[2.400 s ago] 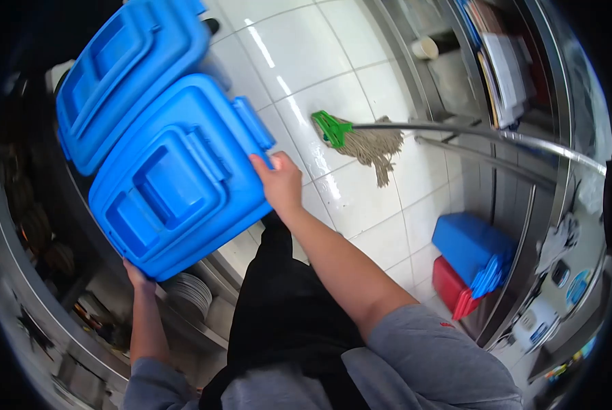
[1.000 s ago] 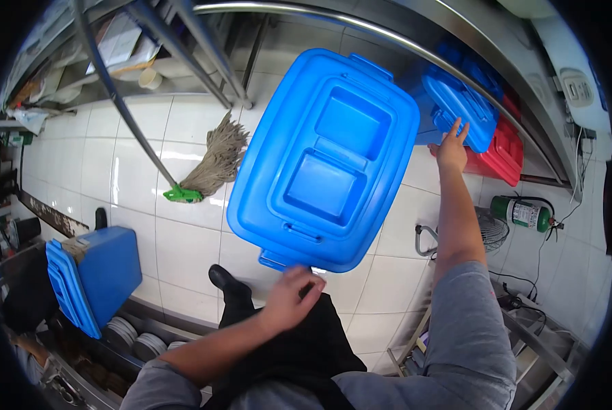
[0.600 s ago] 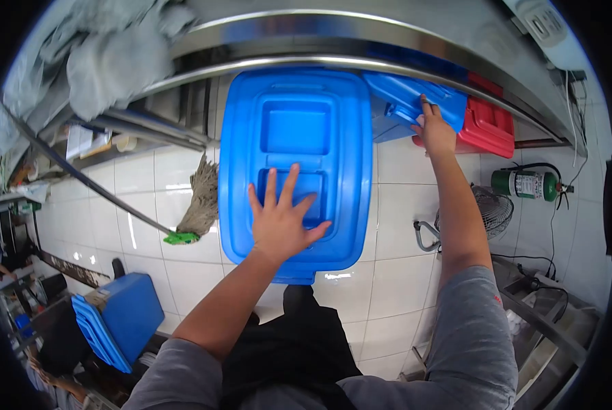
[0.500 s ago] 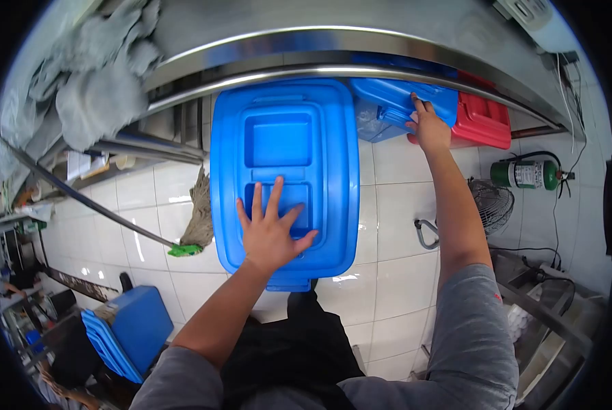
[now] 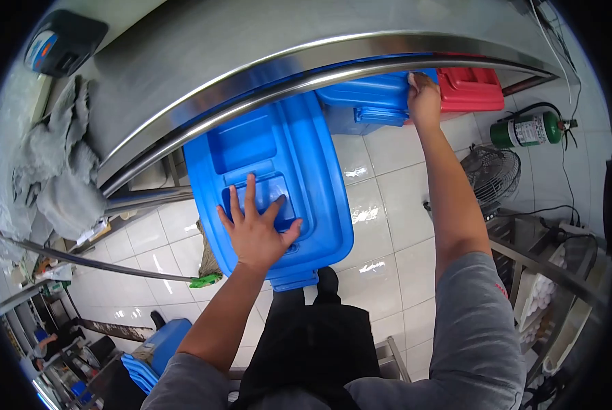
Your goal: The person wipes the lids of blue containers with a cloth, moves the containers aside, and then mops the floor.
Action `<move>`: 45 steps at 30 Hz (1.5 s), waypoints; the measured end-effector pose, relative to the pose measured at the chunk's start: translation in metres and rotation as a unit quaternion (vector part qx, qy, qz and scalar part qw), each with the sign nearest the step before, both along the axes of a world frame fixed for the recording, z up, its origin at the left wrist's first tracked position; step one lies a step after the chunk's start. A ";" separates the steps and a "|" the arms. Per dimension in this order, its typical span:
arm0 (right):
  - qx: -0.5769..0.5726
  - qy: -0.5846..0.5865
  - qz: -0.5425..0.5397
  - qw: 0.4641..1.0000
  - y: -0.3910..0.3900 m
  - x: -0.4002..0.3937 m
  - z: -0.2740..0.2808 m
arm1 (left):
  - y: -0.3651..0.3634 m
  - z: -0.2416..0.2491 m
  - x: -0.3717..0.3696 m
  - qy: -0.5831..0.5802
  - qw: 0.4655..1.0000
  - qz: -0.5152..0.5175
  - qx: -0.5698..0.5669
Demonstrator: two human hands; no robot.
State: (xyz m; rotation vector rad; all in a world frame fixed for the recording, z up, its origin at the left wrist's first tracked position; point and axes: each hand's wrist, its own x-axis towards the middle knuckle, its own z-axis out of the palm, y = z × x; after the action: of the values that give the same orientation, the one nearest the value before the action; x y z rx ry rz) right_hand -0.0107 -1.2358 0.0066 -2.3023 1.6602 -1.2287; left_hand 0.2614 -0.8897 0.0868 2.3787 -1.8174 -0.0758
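A large blue plastic storage bin (image 5: 320, 198) stands in front of me, its lid on and its far end under the table edge. My left hand (image 5: 258, 229) rests on that lid with fingers spread, over the nearer recessed panel. Farther right, partly beneath the table, is a second bin with a blue lid (image 5: 367, 92) and a clasp on its near side. At the right end of this lid my right hand (image 5: 423, 99) has its fingers curled over the edge, closed on it. A red-lidded bin (image 5: 470, 89) sits just right of that hand.
A steel table (image 5: 251, 41) with a rail runs across the top. Grey cloths (image 5: 67, 164) hang at left above a mop (image 5: 207, 280). On the right are a green cylinder (image 5: 528, 130), a fan (image 5: 490, 174) and a metal rack (image 5: 545, 266). More blue plastic (image 5: 169, 342) stands lower left.
My view has turned, and the large bin now reaches farther under the table edge. My right hand's fingers went from stretched out to curled over the lid's edge. My left hand stays spread.
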 end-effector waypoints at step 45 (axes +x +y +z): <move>-0.059 0.383 0.076 0.919 -0.079 0.083 -0.067 | -0.226 -0.073 0.038 -0.096 0.981 -0.137 -0.095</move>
State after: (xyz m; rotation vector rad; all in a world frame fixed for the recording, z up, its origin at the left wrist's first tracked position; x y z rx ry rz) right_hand 0.0723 -1.3149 -0.0604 -3.1679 1.5241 -0.3976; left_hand 0.2993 -1.1154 0.0137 2.0554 -2.1220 0.2945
